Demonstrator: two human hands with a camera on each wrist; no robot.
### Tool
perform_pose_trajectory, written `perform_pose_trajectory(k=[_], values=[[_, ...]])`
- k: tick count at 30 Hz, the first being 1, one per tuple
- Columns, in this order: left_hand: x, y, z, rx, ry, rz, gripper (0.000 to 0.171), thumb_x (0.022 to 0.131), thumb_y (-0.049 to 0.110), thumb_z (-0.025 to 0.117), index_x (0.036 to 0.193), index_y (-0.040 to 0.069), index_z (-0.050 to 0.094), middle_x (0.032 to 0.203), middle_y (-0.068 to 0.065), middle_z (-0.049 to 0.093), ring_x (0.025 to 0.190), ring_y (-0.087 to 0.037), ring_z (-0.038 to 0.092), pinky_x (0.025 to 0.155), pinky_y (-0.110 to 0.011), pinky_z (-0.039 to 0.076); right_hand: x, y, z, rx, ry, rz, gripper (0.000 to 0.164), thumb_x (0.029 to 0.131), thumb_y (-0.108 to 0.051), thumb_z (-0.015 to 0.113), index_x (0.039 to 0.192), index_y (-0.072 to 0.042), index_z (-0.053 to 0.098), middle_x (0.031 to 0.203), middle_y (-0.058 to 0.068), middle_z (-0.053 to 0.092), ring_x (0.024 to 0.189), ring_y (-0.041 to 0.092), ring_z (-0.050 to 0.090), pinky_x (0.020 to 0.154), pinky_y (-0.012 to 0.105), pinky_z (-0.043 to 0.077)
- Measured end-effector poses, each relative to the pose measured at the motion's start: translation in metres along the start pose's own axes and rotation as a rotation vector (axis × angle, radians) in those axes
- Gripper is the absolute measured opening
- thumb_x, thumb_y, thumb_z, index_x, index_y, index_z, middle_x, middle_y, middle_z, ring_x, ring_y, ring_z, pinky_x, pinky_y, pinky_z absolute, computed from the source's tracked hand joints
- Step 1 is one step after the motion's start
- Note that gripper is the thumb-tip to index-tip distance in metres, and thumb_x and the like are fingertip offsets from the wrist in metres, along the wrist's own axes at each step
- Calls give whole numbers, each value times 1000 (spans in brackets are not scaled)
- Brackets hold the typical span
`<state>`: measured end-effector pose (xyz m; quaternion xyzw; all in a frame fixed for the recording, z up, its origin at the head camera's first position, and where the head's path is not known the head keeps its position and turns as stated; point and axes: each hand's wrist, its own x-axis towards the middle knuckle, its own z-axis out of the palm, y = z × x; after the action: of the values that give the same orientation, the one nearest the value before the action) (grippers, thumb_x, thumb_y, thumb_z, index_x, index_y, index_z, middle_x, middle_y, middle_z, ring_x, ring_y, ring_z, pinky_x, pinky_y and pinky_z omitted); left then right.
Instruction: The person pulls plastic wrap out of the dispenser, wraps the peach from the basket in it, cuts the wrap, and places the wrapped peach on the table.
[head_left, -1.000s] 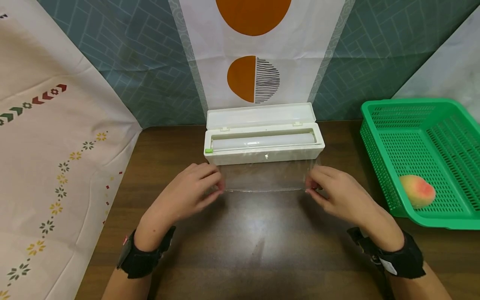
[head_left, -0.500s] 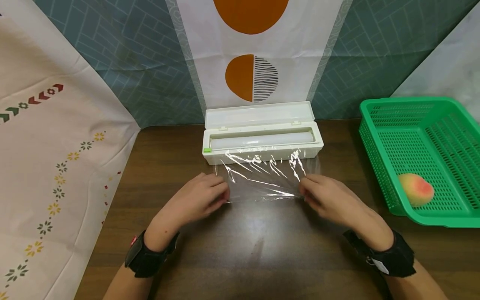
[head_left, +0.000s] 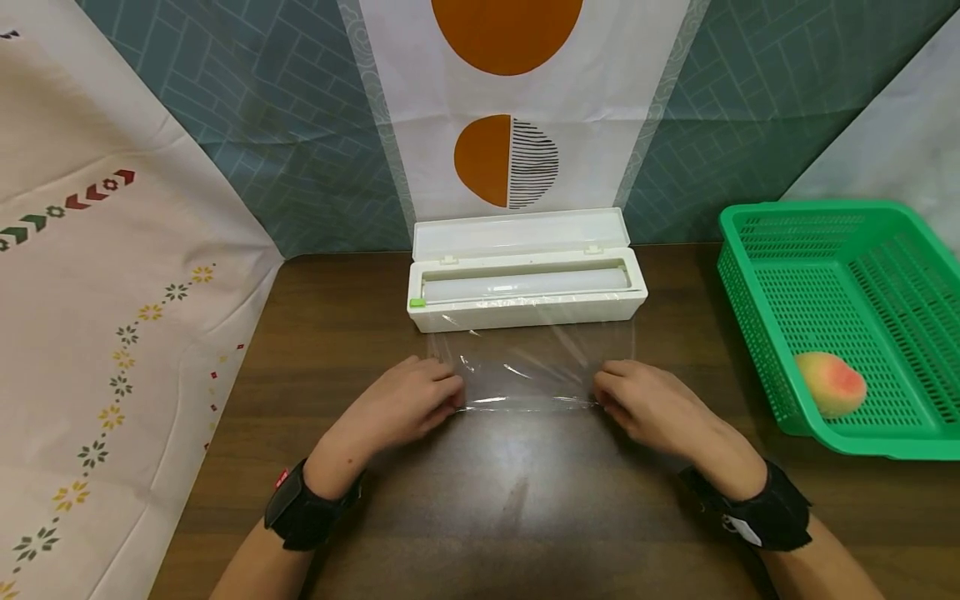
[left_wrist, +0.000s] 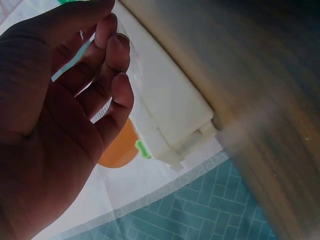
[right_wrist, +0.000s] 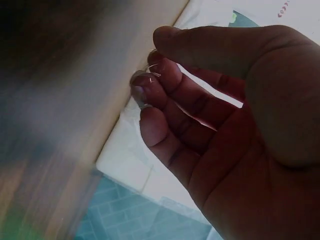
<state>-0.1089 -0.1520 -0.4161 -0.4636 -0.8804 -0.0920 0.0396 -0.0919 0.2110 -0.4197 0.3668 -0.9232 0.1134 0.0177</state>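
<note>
A sheet of clear plastic wrap [head_left: 525,367] stretches toward me from a white dispenser box [head_left: 525,315], low over the table. Inside the box, whose lid [head_left: 517,236] stands up at the back, lies the white roll [head_left: 525,286]. My left hand [head_left: 408,400] pinches the sheet's near left corner between thumb and fingertips, and my right hand [head_left: 652,408] pinches the near right corner. In the right wrist view a thin edge of film shows at the fingertips [right_wrist: 150,90]. The left wrist view shows the curled left hand [left_wrist: 75,95] before the box [left_wrist: 170,95].
A green plastic basket [head_left: 806,333] stands on the right of the brown wooden table [head_left: 517,508], with a peach [head_left: 831,383] in it. Patterned cloth [head_left: 300,150] hangs behind the box. A white printed cloth [head_left: 127,333] slopes along the left side.
Both hands have drawn the film's near edge toward me and moved slightly closer together. More plastic wrap now spans between the box and the hands. The box has stayed in place.
</note>
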Motion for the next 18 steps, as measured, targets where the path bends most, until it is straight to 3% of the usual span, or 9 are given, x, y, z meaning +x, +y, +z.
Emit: perform_pose_trajectory(k=[9,18], values=[[0,-3,10,-6,-23,-20,12,85,18,74,88,20,62,83,10,52,79,-11,54,73,-35,42,-2,3,5,2,-48,12,19,76,-10,80,88,-14,65,84,-5,55,74,11,54,63,32,51],[0,-3,7,6,-88,-56,7,85,23,73,89,22,68,83,12,58,78,-9,55,76,-34,45,-4,4,5,-17,-44,0,19,76,-12,80,88,-14,66,84,-5,54,76,14,53,65,33,49]])
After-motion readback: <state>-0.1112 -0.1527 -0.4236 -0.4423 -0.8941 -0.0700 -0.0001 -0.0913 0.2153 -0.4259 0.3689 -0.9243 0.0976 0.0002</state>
